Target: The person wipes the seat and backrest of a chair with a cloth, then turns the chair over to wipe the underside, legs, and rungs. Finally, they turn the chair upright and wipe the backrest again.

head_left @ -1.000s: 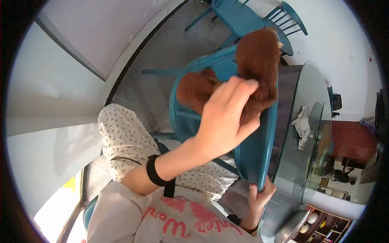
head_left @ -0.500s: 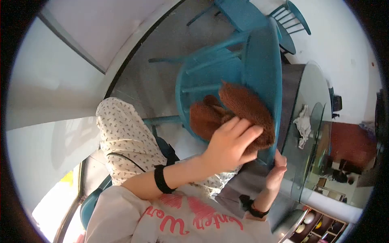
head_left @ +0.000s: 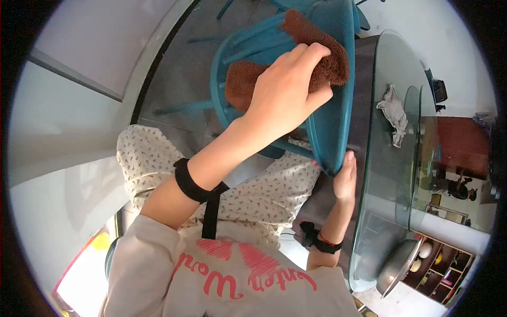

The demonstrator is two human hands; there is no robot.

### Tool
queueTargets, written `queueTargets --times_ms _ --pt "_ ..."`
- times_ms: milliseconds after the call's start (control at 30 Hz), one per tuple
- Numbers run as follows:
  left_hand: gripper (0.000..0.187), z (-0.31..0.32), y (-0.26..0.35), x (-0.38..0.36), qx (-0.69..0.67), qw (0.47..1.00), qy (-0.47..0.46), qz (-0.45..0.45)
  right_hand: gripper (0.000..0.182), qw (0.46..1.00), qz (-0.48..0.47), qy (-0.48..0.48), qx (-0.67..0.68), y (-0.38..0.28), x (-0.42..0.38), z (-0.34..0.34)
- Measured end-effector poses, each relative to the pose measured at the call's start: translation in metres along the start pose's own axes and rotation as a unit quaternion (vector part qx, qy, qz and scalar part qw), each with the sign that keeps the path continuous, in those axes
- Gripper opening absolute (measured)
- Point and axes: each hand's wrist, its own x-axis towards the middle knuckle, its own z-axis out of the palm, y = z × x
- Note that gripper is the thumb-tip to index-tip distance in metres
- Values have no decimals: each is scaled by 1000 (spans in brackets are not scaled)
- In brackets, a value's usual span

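**A:** Where does your left hand point(head_left: 285, 90) sit right now?

**B:** It lies flat on the brown cloth point(head_left: 330, 66), up on the tilted seat of the teal chair point(head_left: 332, 132). Your fingers point(head_left: 309, 53) are folded over the cloth's top and your thumb is tucked along its lower side. It's a closed, pressing hold, not a pinch. One end of the cloth bunches out past your wrist over the chair's rungs. The other end pokes out beyond your fingertips toward the seat's far rim.

**A:** And your right hand point(head_left: 344, 177)?

**B:** It's at the chair's lowest edge, with the fingers curled round the seat rim, steadying the chair on its tilt. I can't see how far the thumb wraps behind.

**A:** So which step is this?

**B:** I judge it to be wiping the seat surface, with the cloth working the upper part.

**A:** What does the next stroke ask of you?

**B:** Probably a firm, flat palm drawn down the seat toward the rim you grip, so the lower part gets covered. Hold that rim tight, because pressure from the cloth could swing the chair against the glass table point(head_left: 391, 174) just beside it. A white rag point(head_left: 393, 113) lies on the glass near the chair's seat, untouched.
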Motion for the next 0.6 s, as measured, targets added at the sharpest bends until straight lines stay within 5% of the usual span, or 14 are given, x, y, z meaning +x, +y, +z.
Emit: queueTargets --times_ms 233,333,467,600 --pt "41 1 7 -29 11 999 -42 -22 69 999 -7 1 47 0 -5 33" --pt "41 -2 8 -48 -8 999 24 -36 71 996 -22 -79 -47 -3 2 32" --pt "42 -13 7 -69 -13 998 44 -39 59 999 -39 -31 -22 -21 12 52" --pt "39 -15 5 -91 -45 994 66 -77 56 985 -52 -86 -143 -52 21 52"
